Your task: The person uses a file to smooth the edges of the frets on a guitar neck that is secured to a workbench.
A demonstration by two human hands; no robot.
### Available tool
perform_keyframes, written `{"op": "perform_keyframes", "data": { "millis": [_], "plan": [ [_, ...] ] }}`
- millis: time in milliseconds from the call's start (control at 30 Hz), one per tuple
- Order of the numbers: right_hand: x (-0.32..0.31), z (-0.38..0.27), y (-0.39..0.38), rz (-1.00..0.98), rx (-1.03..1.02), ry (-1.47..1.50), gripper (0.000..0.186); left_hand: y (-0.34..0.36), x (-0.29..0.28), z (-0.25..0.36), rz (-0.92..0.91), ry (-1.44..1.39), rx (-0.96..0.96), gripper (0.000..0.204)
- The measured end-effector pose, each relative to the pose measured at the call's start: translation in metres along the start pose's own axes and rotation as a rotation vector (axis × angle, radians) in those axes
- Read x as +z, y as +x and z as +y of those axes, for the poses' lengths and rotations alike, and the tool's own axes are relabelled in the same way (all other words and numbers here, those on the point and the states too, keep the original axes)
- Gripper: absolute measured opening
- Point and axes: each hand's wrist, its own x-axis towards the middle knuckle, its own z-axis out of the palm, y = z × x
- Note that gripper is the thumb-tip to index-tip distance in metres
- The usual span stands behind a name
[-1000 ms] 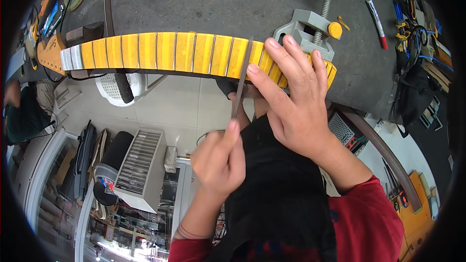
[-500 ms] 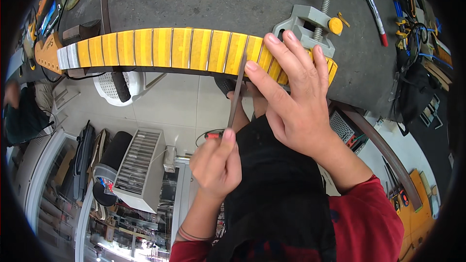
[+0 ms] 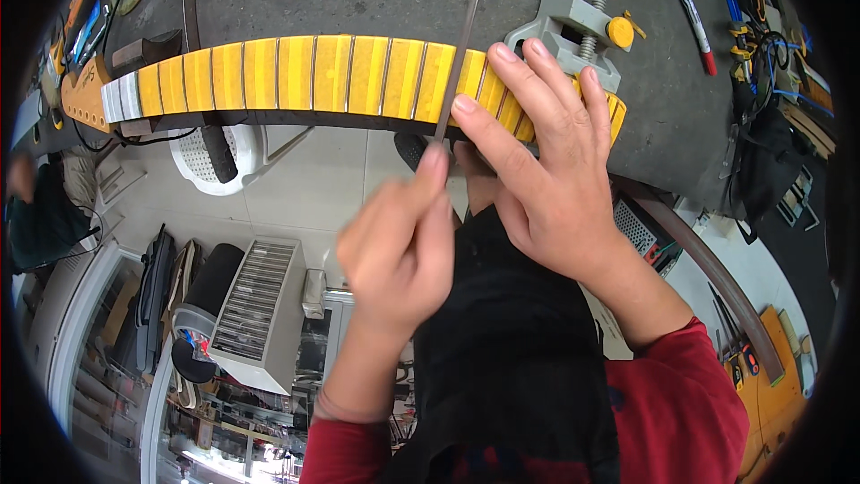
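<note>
The guitar neck (image 3: 367,76) runs out leftward from the grey clamp (image 3: 555,29), its near end just below that clamp and its headstock (image 3: 83,97) the part farthest from it. Whether the clamp bites directly on the neck is hidden by the fingers. It should handle as a long, stiff, fairly light piece, awkward mainly for its reach; the yellow tape (image 3: 331,72) probably spares the wood, while the thin metal frets (image 3: 313,72) would mark easily under a slip. The best hold is likely flat pressure near the clamp, or along both long edges if it is lifted.

The right hand (image 3: 564,157), just below the clamp, is spread with its fingers laid across the neck, pressing rather than wrapping. The left hand (image 3: 399,246), lower left of the clamp and blurred, is closed around the lower end of a slim metal file (image 3: 459,63). The file slants across the neck left of the clamp. Well right of the clamp lies a marker pen (image 3: 695,29).
</note>
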Motion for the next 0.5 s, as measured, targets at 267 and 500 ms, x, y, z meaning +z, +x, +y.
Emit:
{"op": "perform_keyframes", "data": {
  "millis": [267, 500],
  "plan": [
    [0.001, 0.003, -0.003, -0.004, -0.002, -0.022, 0.072, -0.044, -0.024, 0.019, -0.075, 0.059, -0.076, 0.037],
    [0.002, 0.000, 0.000, 0.015, -0.010, -0.011, 0.072, 0.012, 0.003, -0.001, -0.006, 0.017, 0.008, 0.041]
  ]
}}
